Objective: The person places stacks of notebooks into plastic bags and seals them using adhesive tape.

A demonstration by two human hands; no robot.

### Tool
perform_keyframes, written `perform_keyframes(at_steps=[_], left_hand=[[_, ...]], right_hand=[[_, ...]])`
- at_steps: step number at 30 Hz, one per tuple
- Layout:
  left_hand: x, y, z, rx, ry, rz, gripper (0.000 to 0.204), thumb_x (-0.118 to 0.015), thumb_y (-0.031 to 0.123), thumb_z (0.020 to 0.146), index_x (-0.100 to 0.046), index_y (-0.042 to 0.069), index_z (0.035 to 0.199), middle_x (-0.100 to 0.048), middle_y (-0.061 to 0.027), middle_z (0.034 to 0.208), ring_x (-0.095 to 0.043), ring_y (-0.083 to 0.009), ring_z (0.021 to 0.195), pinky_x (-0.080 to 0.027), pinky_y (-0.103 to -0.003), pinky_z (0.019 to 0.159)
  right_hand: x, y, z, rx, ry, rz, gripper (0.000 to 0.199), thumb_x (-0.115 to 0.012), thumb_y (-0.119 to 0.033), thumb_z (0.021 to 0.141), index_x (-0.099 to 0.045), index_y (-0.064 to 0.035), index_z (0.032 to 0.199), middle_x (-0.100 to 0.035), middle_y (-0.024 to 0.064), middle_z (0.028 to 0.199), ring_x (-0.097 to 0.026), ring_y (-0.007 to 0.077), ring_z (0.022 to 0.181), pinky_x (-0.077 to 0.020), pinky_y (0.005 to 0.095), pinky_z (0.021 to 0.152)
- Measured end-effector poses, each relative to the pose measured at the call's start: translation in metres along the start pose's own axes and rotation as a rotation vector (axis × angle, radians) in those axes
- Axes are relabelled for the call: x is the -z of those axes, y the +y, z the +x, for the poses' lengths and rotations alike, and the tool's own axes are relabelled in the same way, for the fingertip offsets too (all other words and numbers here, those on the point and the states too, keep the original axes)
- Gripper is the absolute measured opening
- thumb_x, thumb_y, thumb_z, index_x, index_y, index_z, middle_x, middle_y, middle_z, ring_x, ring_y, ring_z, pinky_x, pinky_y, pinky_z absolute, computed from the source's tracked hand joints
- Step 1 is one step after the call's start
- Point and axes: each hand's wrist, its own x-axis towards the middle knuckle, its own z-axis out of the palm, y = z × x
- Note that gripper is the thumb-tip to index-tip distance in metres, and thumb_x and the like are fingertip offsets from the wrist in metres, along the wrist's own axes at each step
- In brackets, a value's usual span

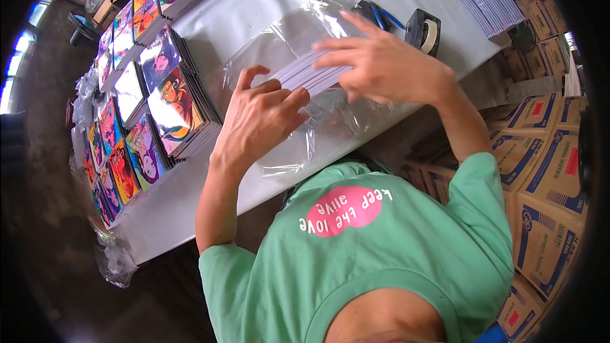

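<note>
A pale stack with layered page edges [311, 72], perhaps notebooks, lies on clear plastic film [264, 51] spread over the table. At the stack's left end is my left hand [259, 114], its fingers curled and one crooked upward. What its fingertips hold, if anything, is hidden. Over the right part of the stack reaches my right hand [384, 67], fingers spread apart. More of the film bunches in wrinkles below the stack, near the table's front edge.
Piles of spiral notebooks with colourful illustrated covers [175, 98] fill the table's left side. Beyond my right hand stand a black tape dispenser [424, 32] and a blue-handled tool [379, 18]. Another notebook stack [489, 3] sits far right. Cardboard cartons [540, 171] rise beside me.
</note>
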Motion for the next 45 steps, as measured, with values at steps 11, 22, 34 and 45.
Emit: perform_keyframes(at_steps=[11, 22, 34, 45], left_hand=[[0.002, 0.017, 0.025, 0.286, -0.002, -0.215, 0.009, -0.066, 0.008, 0.077, -0.057, 0.008, 0.079, -0.056, -0.0067, 0.059, -0.056, -0.0224, 0.05, -0.041, -0.034, 0.049], [0.001, 0.019, 0.0, 0.069, 0.948, -0.173, 0.037, -0.073, 0.024, 0.074, -0.056, 0.005, 0.102, -0.059, -0.0113, 0.1, -0.058, -0.0196, 0.087, -0.043, -0.033, 0.076], [-0.08, -0.004, -0.083, 0.18, 0.37, 0.04, 0.061, -0.078, 0.015, 0.058, -0.063, 0.014, 0.117, -0.057, 0.0, 0.124, -0.051, -0.0227, 0.117, -0.036, -0.037, 0.093], [-0.053, -0.001, -0.035, 0.099, -0.035, -0.118, 0.086, -0.075, 0.027, 0.064, -0.036, 0.023, 0.141, -0.036, 0.0014, 0.146, -0.035, -0.0157, 0.134, -0.018, -0.048, 0.111]], right_hand=[[-0.005, -0.005, -0.019, 0.001, 0.186, 0.403, 0.017, -0.068, -0.003, 0.064, -0.066, -0.0136, 0.077, -0.057, -0.0036, 0.083, -0.058, 0.0174, 0.089, -0.0295, 0.0563, 0.105], [-0.018, -0.01, -0.003, -0.095, 0.997, 0.573, 0.032, -0.083, -0.018, 0.064, -0.071, -0.0079, 0.092, -0.057, 0.0111, 0.105, -0.055, 0.0202, 0.102, -0.0419, 0.0349, 0.094], [-0.116, -0.012, -0.051, -0.481, 0.567, 0.66, 0.09, -0.085, -0.025, 0.058, -0.044, -0.0118, 0.137, -0.038, 0.0056, 0.146, -0.028, 0.0234, 0.138, -0.0196, 0.0422, 0.113], [-0.089, -0.065, -0.01, -0.68, 0.174, 0.048, 0.068, -0.061, -0.009, 0.075, -0.039, -0.0111, 0.14, -0.038, 0.002, 0.145, -0.029, 0.0168, 0.138, -0.0056, 0.0599, 0.11]])
